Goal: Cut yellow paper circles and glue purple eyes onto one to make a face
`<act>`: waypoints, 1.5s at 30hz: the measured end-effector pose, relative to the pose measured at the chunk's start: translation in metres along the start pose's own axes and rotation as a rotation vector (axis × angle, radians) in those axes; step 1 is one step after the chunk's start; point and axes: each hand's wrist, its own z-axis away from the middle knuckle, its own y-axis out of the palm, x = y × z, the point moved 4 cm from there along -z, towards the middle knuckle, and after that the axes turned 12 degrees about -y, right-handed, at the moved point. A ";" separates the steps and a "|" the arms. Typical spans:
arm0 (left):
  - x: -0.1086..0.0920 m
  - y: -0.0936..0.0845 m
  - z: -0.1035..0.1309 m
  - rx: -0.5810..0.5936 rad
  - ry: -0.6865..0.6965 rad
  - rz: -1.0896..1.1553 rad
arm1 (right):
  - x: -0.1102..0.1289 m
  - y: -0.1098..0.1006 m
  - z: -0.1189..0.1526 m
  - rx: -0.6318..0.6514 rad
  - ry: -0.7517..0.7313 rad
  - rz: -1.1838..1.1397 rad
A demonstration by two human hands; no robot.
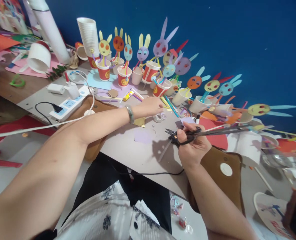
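Note:
My right hand (194,146) is closed around the black handles of a pair of scissors (185,136). Short dark blades point left from the fist, and a long grey blade-like piece (220,130) sticks out to the right; whether they belong to one tool I cannot tell. A thin pale stick (164,150) slants down below the scissors. My left hand (149,107) reaches across the table with loosely bent fingers and nothing visible in them. Beside it are a roll of clear tape (159,117), several colored pens (171,106) and a yellow paper scrap (139,122). A lilac paper piece (142,136) lies nearer me.
Paper cups (104,71) with colorful rabbit-faced figures line the blue wall. Tall stacked white cups (88,36) stand behind. At left are a power strip (71,104) and its white cable; at right, red paper (214,131) and a round fan (270,213).

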 end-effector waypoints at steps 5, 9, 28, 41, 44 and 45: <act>-0.009 0.021 -0.016 0.004 0.084 -0.199 | -0.007 -0.003 0.000 -0.005 0.043 0.032; -0.007 0.025 -0.022 0.016 0.050 -0.196 | -0.013 -0.005 0.001 -0.051 0.038 0.038; -0.033 0.010 0.069 0.575 0.195 0.570 | -0.020 0.001 -0.001 -0.049 0.098 -0.029; -0.020 -0.003 0.104 0.287 0.184 -0.198 | -0.025 0.003 0.005 -0.059 0.098 0.040; -0.011 -0.003 0.069 0.231 0.052 -0.278 | -0.022 0.003 0.004 -0.065 0.085 0.049; -0.010 0.002 0.061 0.234 0.046 -0.313 | -0.022 0.003 0.003 -0.063 0.088 0.057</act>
